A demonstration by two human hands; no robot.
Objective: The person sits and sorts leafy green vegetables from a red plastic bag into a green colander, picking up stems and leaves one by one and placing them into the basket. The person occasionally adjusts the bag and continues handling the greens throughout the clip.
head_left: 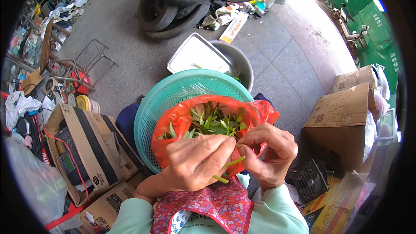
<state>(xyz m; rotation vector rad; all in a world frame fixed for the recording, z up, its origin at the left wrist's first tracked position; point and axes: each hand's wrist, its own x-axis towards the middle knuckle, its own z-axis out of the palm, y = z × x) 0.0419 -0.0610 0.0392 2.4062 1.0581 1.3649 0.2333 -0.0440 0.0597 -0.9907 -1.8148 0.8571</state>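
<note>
My left hand (200, 159) is closed, its fingers pinched on green vegetable stems (222, 179) whose cut ends stick out below. Close beside it, my right hand (269, 151) pinches at the same greens with thumb and forefinger. The two hands nearly touch above a red plastic bag (173, 123), which lies open with a heap of leafy greens (212, 120) inside. That bag sits in a turquoise perforated basket (149, 117) in front of me. My hands hide part of the bag and the near side of the basket.
Beyond the basket, a white tray (197, 52) rests on a grey metal basin (248, 71). Used tyres (173, 17) are piled farther off. A cardboard box (93, 147) stands at left, another box (340, 117) at right. A wire rack (93, 60) is on the left floor.
</note>
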